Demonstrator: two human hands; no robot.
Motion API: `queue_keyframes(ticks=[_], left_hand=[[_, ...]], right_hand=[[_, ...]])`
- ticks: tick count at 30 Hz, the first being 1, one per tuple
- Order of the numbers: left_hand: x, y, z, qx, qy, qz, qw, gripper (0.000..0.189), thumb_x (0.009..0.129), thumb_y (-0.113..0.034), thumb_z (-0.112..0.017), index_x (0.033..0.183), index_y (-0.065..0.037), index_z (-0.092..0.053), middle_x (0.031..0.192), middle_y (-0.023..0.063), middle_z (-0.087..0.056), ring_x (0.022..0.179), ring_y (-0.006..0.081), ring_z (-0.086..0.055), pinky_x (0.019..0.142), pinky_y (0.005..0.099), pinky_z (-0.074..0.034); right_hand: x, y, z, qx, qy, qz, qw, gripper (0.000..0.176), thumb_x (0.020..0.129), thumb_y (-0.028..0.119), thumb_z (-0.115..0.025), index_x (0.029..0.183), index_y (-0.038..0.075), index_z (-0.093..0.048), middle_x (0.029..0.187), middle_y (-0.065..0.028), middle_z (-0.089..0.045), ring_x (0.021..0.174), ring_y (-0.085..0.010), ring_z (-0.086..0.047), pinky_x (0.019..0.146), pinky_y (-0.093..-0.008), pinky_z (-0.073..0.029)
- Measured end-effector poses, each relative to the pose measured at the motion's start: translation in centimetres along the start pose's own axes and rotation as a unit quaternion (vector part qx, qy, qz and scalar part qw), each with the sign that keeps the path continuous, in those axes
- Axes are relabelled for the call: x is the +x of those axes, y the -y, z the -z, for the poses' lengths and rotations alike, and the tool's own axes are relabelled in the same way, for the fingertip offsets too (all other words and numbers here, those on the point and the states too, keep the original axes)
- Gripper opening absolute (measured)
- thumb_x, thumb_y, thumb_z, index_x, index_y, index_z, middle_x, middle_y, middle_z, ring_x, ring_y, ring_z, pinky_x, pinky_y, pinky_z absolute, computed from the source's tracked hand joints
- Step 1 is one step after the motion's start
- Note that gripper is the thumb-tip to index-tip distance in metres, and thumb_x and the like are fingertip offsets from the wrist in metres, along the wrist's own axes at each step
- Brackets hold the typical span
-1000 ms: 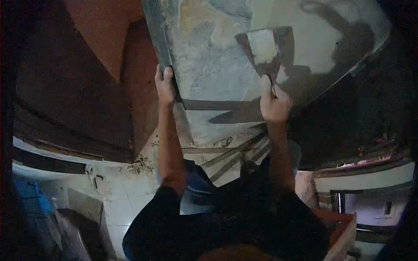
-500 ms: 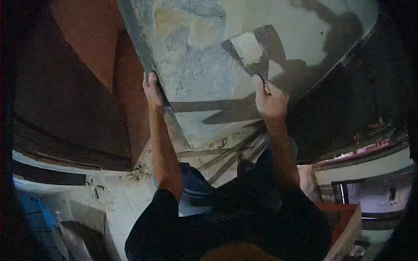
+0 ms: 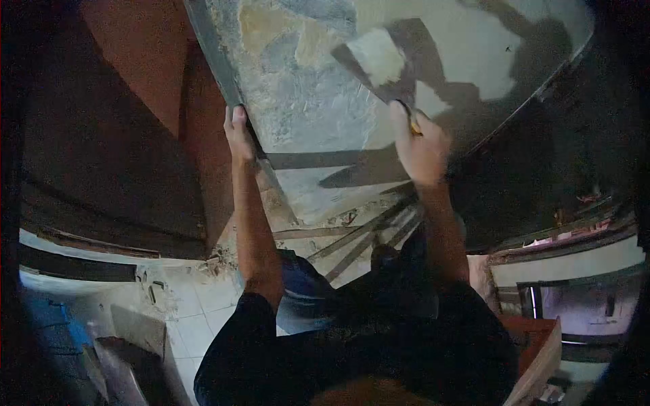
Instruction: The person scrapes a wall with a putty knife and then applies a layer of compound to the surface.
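My right hand (image 3: 423,145) is closed round the handle of a wide putty knife (image 3: 399,88), whose blade points up and to the left and carries a pale patch of putty (image 3: 378,57). Behind the blade lies a wall surface (image 3: 311,108), rough and grey with yellowish patches on the left, smoother and paler on the right. The left edge of that surface, a dark strip (image 3: 218,64), meets my left hand (image 3: 239,132). Its fingers curl round the edge, low on the strip. Whether the blade touches the wall I cannot tell.
Reddish-brown panels (image 3: 139,74) stand left of the wall edge. Light floor tiles (image 3: 203,308) show below left, with a dark board or box (image 3: 128,365) on them. An orange-brown wooden piece (image 3: 542,345) is at lower right. Shadows fall across the wall.
The putty knife and my right hand have moved slightly up, the blade also a little left. My left hand remains on the edge.
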State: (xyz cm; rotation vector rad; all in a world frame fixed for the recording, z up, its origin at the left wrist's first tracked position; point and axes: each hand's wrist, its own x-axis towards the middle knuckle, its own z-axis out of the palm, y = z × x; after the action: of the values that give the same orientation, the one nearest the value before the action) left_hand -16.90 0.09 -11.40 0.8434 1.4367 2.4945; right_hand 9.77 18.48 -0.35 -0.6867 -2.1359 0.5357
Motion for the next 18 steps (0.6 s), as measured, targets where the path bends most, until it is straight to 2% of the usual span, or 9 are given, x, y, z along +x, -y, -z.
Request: queue_keyframes(ticks=[2,6,8,10,11,13,14,15,18], left_hand=[[-0.7,-1.3,-1.6,-0.014,-0.056,0.012,0.998,0.057,0.086,-0.038,-0.047,0.122,0.006,-0.038,0.114,0.014,-0.049,0.103,0.0213,-0.047,0.09,0.0312,-0.035],[-1.0,-1.9,-2.3,0.011,-0.101,0.019,0.995,0.059,0.085,-0.04,-0.048,0.123,0.005,-0.038,0.115,0.0151,-0.048,0.104,0.0229,-0.047,0.091,0.0321,-0.035],[-1.1,-2.3,-2.8,-0.009,-0.081,0.013,0.997,0.06,0.085,-0.041,-0.048,0.123,0.004,-0.038,0.115,0.0152,-0.048,0.104,0.0234,-0.048,0.09,0.033,-0.036],[-1.1,-2.2,-2.5,-0.026,-0.063,0.008,0.998,0.06,0.085,-0.041,-0.049,0.123,0.004,-0.038,0.115,0.0153,-0.048,0.103,0.0238,-0.048,0.089,0.0339,-0.037],[-1.0,-2.1,-2.2,-0.007,-0.054,-0.005,0.998,0.061,0.085,-0.043,-0.049,0.123,0.004,-0.038,0.115,0.0156,-0.048,0.103,0.0249,-0.049,0.089,0.035,-0.038],[-1.0,-1.9,-1.8,0.028,-0.04,-0.032,0.998,0.063,0.085,-0.045,-0.049,0.123,0.004,-0.038,0.115,0.0161,-0.049,0.104,0.0269,-0.049,0.088,0.0372,-0.039],[-1.3,-2.3,-2.2,0.031,-0.041,-0.029,0.998,0.063,0.085,-0.045,-0.049,0.123,0.004,-0.038,0.115,0.0161,-0.049,0.104,0.0269,-0.049,0.088,0.0372,-0.039],[-1.6,-2.7,-2.6,0.013,-0.053,-0.009,0.998,0.062,0.086,-0.045,-0.048,0.122,0.004,-0.039,0.115,0.0157,-0.049,0.104,0.0264,-0.049,0.087,0.0368,-0.039],[-2.3,-3.8,-4.0,-0.006,-0.081,0.017,0.997,0.06,0.087,-0.045,-0.046,0.122,0.004,-0.039,0.113,0.0146,-0.05,0.1,0.0251,-0.05,0.085,0.0358,-0.04]], right_hand=[[-0.4,-1.3,0.0,-0.002,-0.025,-0.005,1.0,0.048,0.082,0.045,-0.054,0.068,-0.001,-0.055,0.065,-0.0202,-0.057,0.063,-0.0382,-0.057,0.058,-0.038,-0.045],[0.2,-1.1,1.7,0.0,0.056,-0.081,0.995,0.051,0.081,0.048,-0.054,0.072,-0.002,-0.058,0.065,-0.0155,-0.059,0.061,-0.0312,-0.06,0.059,-0.037,-0.045],[0.7,-1.3,1.9,0.0,0.094,-0.117,0.989,0.052,0.081,0.049,-0.054,0.073,-0.002,-0.059,0.064,-0.013,-0.059,0.059,-0.0278,-0.06,0.059,-0.0368,-0.045],[0.9,-2.0,1.3,0.073,0.151,-0.141,0.976,0.045,0.083,0.043,-0.055,0.075,-0.001,-0.059,0.06,-0.0075,-0.057,0.055,-0.018,-0.057,0.056,-0.033,-0.045],[0.9,-2.1,0.8,0.073,0.153,-0.146,0.975,0.045,0.083,0.043,-0.055,0.075,-0.001,-0.059,0.06,-0.0075,-0.057,0.055,-0.018,-0.057,0.056,-0.033,-0.045],[0.5,-1.4,-0.6,0.26,0.206,-0.158,0.93,0.036,0.086,0.035,-0.055,0.08,0.0,-0.058,0.058,-0.0031,-0.054,0.051,-0.0105,-0.053,0.049,-0.0284,-0.043],[0.4,-0.3,-0.9,0.305,0.205,-0.164,0.915,0.03,0.087,0.03,-0.055,0.083,0.0,-0.057,0.057,-0.0011,-0.053,0.046,-0.0073,-0.05,0.042,-0.0241,-0.039],[0.4,0.2,-1.7,0.306,0.206,-0.166,0.914,0.03,0.087,0.03,-0.055,0.083,0.0,-0.057,0.057,-0.0011,-0.053,0.046,-0.0073,-0.05,0.042,-0.0241,-0.039],[0.1,1.0,-3.8,0.372,0.133,-0.175,0.902,0.034,0.084,0.034,-0.058,0.08,0.001,-0.058,0.056,-0.0016,-0.053,0.04,-0.0087,-0.049,0.037,-0.0237,-0.036]])
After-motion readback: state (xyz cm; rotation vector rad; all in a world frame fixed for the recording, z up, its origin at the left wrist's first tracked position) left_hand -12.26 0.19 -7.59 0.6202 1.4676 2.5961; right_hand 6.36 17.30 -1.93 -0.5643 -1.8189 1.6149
